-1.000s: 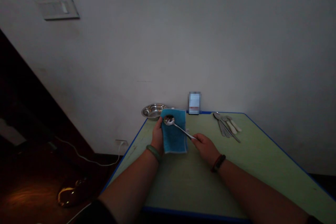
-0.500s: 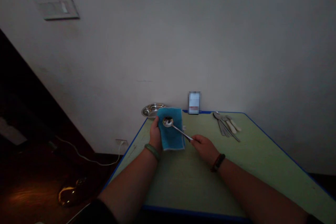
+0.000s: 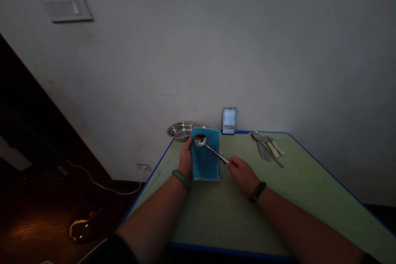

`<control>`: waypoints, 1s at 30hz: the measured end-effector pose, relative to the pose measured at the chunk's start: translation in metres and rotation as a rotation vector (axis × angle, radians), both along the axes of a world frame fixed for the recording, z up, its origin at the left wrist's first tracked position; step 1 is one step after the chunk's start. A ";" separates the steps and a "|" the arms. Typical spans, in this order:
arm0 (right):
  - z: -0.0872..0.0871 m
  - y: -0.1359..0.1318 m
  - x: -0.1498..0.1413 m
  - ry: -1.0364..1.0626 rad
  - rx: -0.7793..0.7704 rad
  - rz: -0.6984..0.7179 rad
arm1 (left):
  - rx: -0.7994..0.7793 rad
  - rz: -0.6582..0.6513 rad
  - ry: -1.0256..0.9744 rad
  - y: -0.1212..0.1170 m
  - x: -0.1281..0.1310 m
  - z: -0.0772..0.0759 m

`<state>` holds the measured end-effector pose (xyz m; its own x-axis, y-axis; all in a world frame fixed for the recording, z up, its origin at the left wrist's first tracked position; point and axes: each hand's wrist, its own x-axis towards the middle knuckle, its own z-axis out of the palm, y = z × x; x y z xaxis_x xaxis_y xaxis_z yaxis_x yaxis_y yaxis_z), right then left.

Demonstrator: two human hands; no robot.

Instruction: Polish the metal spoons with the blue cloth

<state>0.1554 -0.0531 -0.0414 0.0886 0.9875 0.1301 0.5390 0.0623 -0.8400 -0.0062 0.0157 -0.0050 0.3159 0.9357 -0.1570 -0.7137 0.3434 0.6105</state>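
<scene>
the left hand grips a folded blue cloth, which has slid slightly right near the far edge of the bench, while the right hand's fingers pinch the handle of a steel spoon, its bowl against the cloth.

A: What's behind the table?
B: A plain pale grey painted wall, with a flat rectangular white switch plate high on the left and a small white wall socket down low.
A: And the furniture?
B: A table with a pale green top and bright blue edging, pushed up against that wall.
A: The floor?
B: Dark polished brown wood, catching a warm glow of light. A thin white power cord runs along it from the socket. The room is dim overall.
</scene>
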 end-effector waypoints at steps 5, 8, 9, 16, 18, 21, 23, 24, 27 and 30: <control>0.001 0.000 0.001 -0.014 -0.012 0.001 | -0.003 0.033 0.000 0.003 -0.003 -0.003; 0.001 0.000 0.002 -0.026 -0.014 0.016 | 0.003 0.046 -0.029 0.005 -0.005 -0.005; 0.001 0.000 0.002 -0.026 -0.014 0.026 | 0.004 0.049 -0.042 0.006 -0.006 -0.006; 0.001 0.000 0.003 -0.010 -0.056 0.113 | 0.009 0.083 -0.029 0.006 -0.005 -0.005; 0.001 0.000 0.003 -0.007 -0.052 0.128 | 0.014 0.074 -0.034 0.006 -0.005 -0.005; 0.001 0.000 0.002 0.001 -0.042 0.132 | 0.010 0.040 -0.033 0.005 -0.004 -0.005; 0.001 0.000 0.001 0.012 -0.037 0.114 | 0.008 0.033 -0.022 0.004 -0.003 -0.005; 0.001 0.000 0.001 0.013 -0.035 0.100 | 0.007 0.035 -0.016 0.004 -0.002 -0.004; 0.001 -0.001 -0.001 -0.010 -0.029 0.050 | 0.000 0.005 0.010 0.002 0.000 -0.003; 0.001 0.000 -0.001 -0.025 -0.006 0.003 | -0.015 -0.037 0.034 -0.001 0.001 0.000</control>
<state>0.1544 -0.0536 -0.0407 0.0821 0.9886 0.1260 0.5594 0.0589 -0.8268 -0.0050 0.0147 -0.0050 0.3446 0.9208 -0.1825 -0.6790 0.3788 0.6289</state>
